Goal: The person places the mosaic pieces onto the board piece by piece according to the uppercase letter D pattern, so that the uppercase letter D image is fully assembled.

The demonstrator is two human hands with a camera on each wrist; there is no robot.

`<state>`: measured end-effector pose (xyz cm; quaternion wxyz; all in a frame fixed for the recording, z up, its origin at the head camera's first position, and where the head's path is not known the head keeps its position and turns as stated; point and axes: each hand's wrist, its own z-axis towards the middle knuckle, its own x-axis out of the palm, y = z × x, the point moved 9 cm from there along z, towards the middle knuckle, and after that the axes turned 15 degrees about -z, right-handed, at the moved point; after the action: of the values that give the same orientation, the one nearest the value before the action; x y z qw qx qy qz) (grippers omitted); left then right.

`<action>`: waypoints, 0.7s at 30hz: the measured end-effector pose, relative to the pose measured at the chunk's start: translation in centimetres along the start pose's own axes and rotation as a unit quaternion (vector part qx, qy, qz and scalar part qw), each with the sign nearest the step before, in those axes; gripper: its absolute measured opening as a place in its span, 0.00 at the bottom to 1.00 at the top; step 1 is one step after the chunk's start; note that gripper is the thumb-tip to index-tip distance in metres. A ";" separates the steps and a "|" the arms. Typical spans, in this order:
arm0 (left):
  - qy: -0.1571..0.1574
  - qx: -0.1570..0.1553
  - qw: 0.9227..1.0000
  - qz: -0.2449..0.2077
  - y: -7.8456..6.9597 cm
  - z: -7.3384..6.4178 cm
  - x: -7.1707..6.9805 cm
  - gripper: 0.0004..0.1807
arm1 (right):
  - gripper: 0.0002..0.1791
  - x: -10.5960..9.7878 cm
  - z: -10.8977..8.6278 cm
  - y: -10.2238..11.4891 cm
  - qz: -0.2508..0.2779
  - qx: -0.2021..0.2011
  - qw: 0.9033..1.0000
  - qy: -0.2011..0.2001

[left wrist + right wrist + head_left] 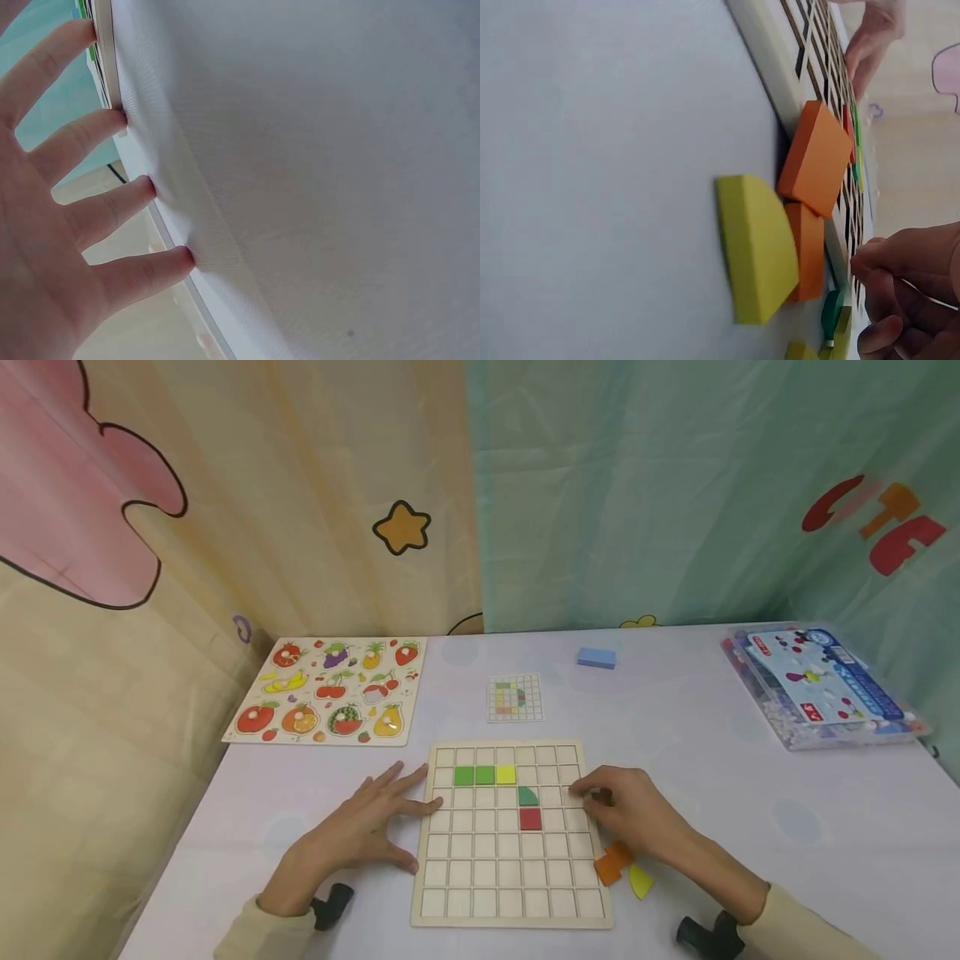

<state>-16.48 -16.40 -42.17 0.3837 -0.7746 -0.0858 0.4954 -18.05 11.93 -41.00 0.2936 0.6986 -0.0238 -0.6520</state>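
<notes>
A pale wooden grid board (450, 902) lies in front of me in the head view. Two green squares, a yellow square, a teal quarter-circle (528, 796) and a red square (530, 819) sit in its cells. My left hand (367, 827) has its fingers spread along the board's left edge, fingertips right at it. Over the right edge, my right hand (633, 806) has loosely bent fingers, with no piece showing between them. Beside that hand are orange blocks (816, 161) and a yellow quarter-circle (754, 251); further green and yellow pieces show below it in the right wrist view.
Behind the board lies a small pattern card (515, 698), with a blue block (596, 657) to its right. A fruit puzzle board (330, 693) is at the back left. At the back right stands a clear plastic box (825, 685).
</notes>
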 end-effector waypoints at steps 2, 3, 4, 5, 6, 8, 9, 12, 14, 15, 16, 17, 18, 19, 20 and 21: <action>0.000 0.000 1.000 0.001 -0.1 0.0 -0.1 0.44 | 0.12 0.0 -0.2 -0.4 -0.001 0.007 1.000 0.001; 0.001 0.000 1.000 0.002 -0.1 0.1 -0.1 0.44 | 0.12 0.0 -0.2 -0.5 -0.002 0.010 1.000 -0.001; 0.002 -0.001 1.000 0.002 0.0 0.1 -0.1 0.44 | 0.13 -0.1 -0.3 -0.6 -0.002 0.014 1.000 -0.002; 0.003 -0.001 1.000 0.002 0.0 0.1 -0.1 0.44 | 0.13 -0.1 -0.4 -0.7 -0.005 0.019 1.000 -0.004; 0.003 -0.002 1.000 0.001 0.0 0.1 -0.1 0.44 | 0.13 -0.2 -0.4 -0.8 -0.007 0.025 1.000 -0.007; 0.003 -0.003 1.000 -0.001 0.1 0.0 0.0 0.44 | 0.13 -0.4 -0.5 -1.1 -0.015 0.037 0.999 -0.014; 0.003 -0.002 1.000 -0.001 0.0 0.0 0.0 0.44 | 0.13 -0.5 -0.6 -1.3 -0.019 0.043 0.999 -0.016; 0.001 0.000 1.000 -0.002 0.0 0.0 -0.1 0.44 | 0.14 -0.6 -0.7 -1.7 -0.030 0.050 0.998 -0.019; -0.001 0.000 1.000 -0.001 -0.1 0.0 -0.1 0.44 | 0.14 -0.7 -0.8 -2.0 -0.035 0.051 0.998 -0.020; -0.001 0.002 1.000 0.000 -0.1 0.0 -0.2 0.44 | 0.14 -0.7 -0.9 -2.2 -0.036 0.053 0.998 -0.019; -0.001 -0.001 1.000 0.000 -0.1 0.0 -0.2 0.44 | 0.14 -0.7 -0.9 -2.3 -0.037 0.053 0.998 -0.020; -0.001 -0.001 1.000 0.000 -0.1 0.0 -0.2 0.44 | 0.14 -0.7 -1.0 -2.4 -0.038 0.054 0.998 -0.019; -0.001 -0.002 1.000 0.000 -0.1 0.0 -0.2 0.44 | 0.14 -0.7 -1.1 -2.5 -0.037 0.055 0.998 -0.018; -0.001 -0.002 1.000 0.001 -0.1 0.0 -0.2 0.44 | 0.14 -0.8 -1.1 -2.7 -0.038 0.058 0.997 -0.017; -0.001 -0.002 1.000 0.000 0.0 0.1 -0.2 0.44 | 0.14 -0.8 -1.1 -2.8 -0.038 0.061 0.997 -0.014; -0.001 -0.002 1.000 0.002 0.0 0.1 -0.2 0.44 | 0.14 -0.8 -1.2 -2.9 -0.038 0.064 0.997 -0.011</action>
<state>-16.59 -16.44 -42.05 0.3815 -0.7750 -0.0855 0.4966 -18.09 15.11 -41.60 0.2234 0.7090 -0.0420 -0.6675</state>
